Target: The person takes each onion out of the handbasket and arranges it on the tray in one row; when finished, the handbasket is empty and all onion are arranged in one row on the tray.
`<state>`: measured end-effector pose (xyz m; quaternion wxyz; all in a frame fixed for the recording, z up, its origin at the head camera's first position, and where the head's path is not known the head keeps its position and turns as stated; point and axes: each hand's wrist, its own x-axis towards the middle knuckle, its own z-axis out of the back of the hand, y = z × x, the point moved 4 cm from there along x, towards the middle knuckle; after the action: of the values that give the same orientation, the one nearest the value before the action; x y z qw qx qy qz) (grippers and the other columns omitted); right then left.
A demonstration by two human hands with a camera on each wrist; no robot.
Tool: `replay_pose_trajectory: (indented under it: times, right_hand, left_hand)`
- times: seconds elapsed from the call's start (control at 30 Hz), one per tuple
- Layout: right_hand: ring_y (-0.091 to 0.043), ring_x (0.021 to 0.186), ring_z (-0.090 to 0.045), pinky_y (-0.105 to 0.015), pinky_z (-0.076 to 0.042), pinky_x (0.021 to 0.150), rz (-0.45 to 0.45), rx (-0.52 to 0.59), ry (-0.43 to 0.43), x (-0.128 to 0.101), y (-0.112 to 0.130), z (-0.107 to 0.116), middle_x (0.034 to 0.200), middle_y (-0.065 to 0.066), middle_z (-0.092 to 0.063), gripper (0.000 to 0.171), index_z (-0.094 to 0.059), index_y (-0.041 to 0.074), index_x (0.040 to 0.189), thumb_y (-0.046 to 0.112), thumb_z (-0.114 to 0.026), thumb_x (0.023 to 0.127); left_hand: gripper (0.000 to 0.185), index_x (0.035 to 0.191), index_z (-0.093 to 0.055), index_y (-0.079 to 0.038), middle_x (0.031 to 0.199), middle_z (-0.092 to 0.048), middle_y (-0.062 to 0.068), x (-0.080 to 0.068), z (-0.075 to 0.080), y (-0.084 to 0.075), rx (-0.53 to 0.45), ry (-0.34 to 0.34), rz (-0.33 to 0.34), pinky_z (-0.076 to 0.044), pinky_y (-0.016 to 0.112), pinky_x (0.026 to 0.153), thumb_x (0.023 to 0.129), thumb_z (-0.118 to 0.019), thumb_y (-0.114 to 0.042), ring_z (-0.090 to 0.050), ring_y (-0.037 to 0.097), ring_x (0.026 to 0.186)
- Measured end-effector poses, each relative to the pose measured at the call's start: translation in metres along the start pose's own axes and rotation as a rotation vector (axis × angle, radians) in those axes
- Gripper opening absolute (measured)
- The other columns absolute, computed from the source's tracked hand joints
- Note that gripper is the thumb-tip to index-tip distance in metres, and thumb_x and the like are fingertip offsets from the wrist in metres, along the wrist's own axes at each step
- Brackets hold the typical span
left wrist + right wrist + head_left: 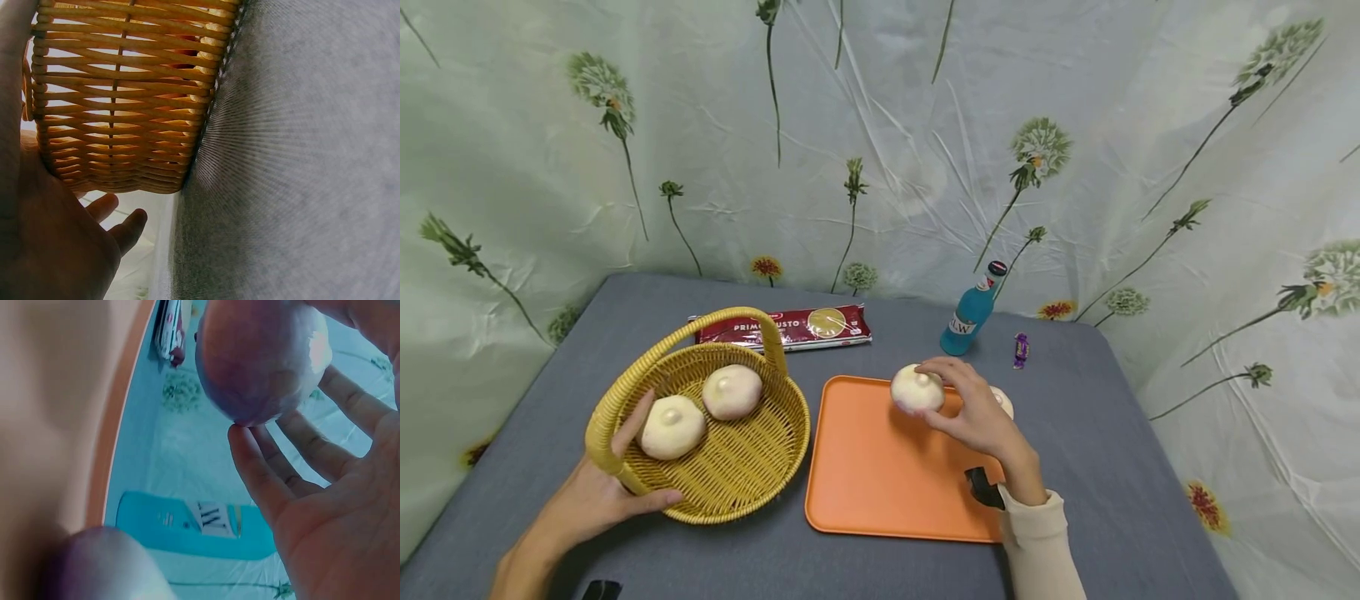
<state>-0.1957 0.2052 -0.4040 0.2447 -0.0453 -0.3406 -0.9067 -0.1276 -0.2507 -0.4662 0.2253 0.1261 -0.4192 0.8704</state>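
- Right now the right hand (973, 408) has its fingertips curled around a round bun (917, 389) and holds it just above the far edge of the orange tray (880, 475).
- From the right wrist view, the bun (262, 359) sits at the fingertips (247, 456), not deep in the palm, so the hold is light.
- Off to the left of that bun is the yellow basket (730, 467), with the tray edge in between. The right hand is the one nearer the bun; the left hand is well apart from it.
- The left hand (598, 492) holds the near rim of the basket, thumb on the outside and fingers wrapped up by the handle (670, 346).
- Two more buns lie in the basket, touching each other: a near one (672, 427) and a far one (732, 391).
- One more bun (1004, 402) peeks out behind the right hand, on the tray.
- All the buns look smooth, pale and soft, round like balls with a small bump on top, so no long side to line up.
- The basket is woven and bumpy with an arched handle. The tray is flat, smooth and hard.
- At the back of the grey table (1135, 467) are a blue bottle (972, 310), a long red packet (790, 327) and a small purple sweet (1020, 350).
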Motion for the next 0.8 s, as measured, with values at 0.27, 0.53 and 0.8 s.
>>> replay_pose_trajectory:
  times: [0.27, 0.53, 0.8]
  right_hand:
    - [-0.029, 0.117, -0.056, -0.051, -0.053, 0.094, -0.038, -0.027, 0.001, -0.003, -0.014, 0.010, 0.133, -0.008, -0.059, 0.053, -0.062, 0.014, 0.129, 0.024, -0.084, 0.082]
    - [-0.028, 0.109, -0.055, -0.050, -0.049, 0.089, -0.058, -0.070, 0.000, -0.005, -0.025, 0.014, 0.133, -0.009, -0.061, 0.052, -0.063, 0.013, 0.127, 0.025, -0.084, 0.081]
    - [-0.029, 0.106, -0.056, -0.048, -0.046, 0.088, -0.079, -0.110, 0.007, -0.007, -0.033, 0.013, 0.131, -0.009, -0.065, 0.051, -0.063, 0.010, 0.126, 0.026, -0.083, 0.082]
  left_hand:
    - [0.136, 0.158, -0.021, 0.001, 0.158, -0.028, 0.026, 0.001, 0.000, -0.001, 0.002, -0.012, -0.037, -0.011, 0.004, 0.110, 0.047, -0.099, -0.015, -0.017, -0.006, 0.144]
    - [0.136, 0.158, -0.021, 0.000, 0.149, -0.028, 0.040, -0.001, 0.000, 0.000, -0.011, -0.004, -0.012, -0.010, 0.003, 0.108, 0.047, -0.099, -0.012, -0.016, -0.009, 0.141]
    - [0.136, 0.159, -0.020, -0.003, 0.151, -0.027, 0.039, -0.001, 0.000, -0.001, -0.002, 0.007, 0.007, -0.010, 0.002, 0.106, 0.049, -0.099, -0.013, -0.015, -0.011, 0.140]
